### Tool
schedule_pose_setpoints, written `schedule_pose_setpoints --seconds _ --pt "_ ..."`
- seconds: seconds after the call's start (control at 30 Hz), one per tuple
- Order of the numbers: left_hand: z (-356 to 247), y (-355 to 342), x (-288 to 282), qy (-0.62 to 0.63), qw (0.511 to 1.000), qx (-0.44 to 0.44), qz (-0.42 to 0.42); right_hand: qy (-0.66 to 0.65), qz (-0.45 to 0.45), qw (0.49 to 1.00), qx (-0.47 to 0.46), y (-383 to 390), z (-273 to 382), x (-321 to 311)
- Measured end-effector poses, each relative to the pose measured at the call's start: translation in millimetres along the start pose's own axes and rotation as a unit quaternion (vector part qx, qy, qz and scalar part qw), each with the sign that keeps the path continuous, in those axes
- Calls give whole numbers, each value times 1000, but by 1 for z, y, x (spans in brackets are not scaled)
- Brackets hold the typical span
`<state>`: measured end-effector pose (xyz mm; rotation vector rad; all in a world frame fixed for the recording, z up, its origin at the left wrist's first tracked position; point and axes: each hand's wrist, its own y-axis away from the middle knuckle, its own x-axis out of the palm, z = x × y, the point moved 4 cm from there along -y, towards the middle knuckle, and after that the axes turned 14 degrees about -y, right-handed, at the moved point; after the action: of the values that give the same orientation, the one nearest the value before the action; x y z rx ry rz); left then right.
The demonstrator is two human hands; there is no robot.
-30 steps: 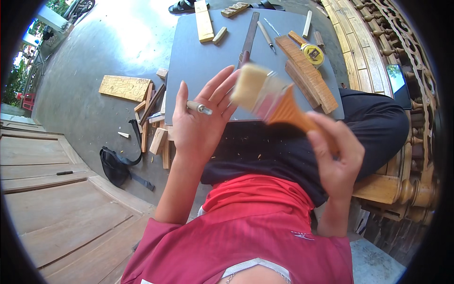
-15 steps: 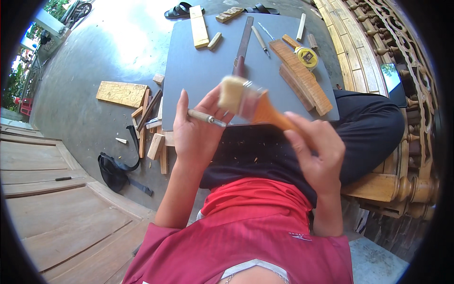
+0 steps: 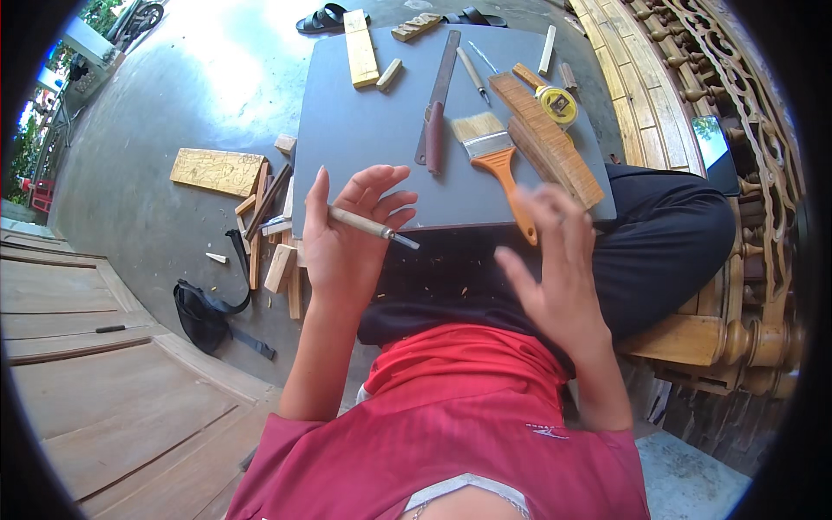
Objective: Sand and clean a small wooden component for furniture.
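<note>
My left hand (image 3: 347, 251) is turned palm up, holding a small carving chisel (image 3: 364, 222) with a pale wooden handle across its palm, fingers loosely curled. My right hand (image 3: 555, 277) is open, just below the handle of a wide paintbrush (image 3: 501, 163) with orange handle and pale bristles, lying on the grey board (image 3: 355, 139). Beside the brush are long wood blocks (image 3: 555, 139) on the right and a dark flat tool with a reddish grip (image 3: 433, 134) on the left. A second slim wooden-handled tool (image 3: 472, 74) lies farther back.
A yellow tape measure (image 3: 559, 108), light wood pieces (image 3: 360, 48) and sandals (image 3: 321, 21) are toward the back. On the floor at left lie an engraved plank (image 3: 217, 170), offcuts (image 3: 280, 269) and a black bag (image 3: 201, 316). A carved wooden bench (image 3: 680, 338) and a phone (image 3: 718, 156) are at right.
My right hand has let go of the paintbrush, which now lies on the board, and its fingers have opened. My left hand still has the chisel and has moved slightly left and down.
</note>
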<state>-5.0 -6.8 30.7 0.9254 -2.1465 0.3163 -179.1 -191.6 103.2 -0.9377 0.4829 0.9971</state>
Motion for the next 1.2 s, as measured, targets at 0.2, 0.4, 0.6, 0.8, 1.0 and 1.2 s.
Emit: schedule_pose_setpoints --seconds 0.2,0.4,0.6,0.8,1.0,1.2 --pt "-4 0 7 -20 999 19 -37 -408 467 781 78 70 44 -3" --pt "-5 3 7 -30 998 17 -47 -385 583 693 180 72 27 -22" --pt "-5 1 5 -41 998 19 -45 -396 553 714 168 62 28 -26" --pt "-5 0 6 -57 997 16 -57 -179 530 820 121 72 21 -18" --pt "-2 -2 9 -71 995 13 -63 -110 411 904 -39 89 28 10" --pt "1 -6 14 -77 996 14 -52 82 221 967 -100 58 3 26"
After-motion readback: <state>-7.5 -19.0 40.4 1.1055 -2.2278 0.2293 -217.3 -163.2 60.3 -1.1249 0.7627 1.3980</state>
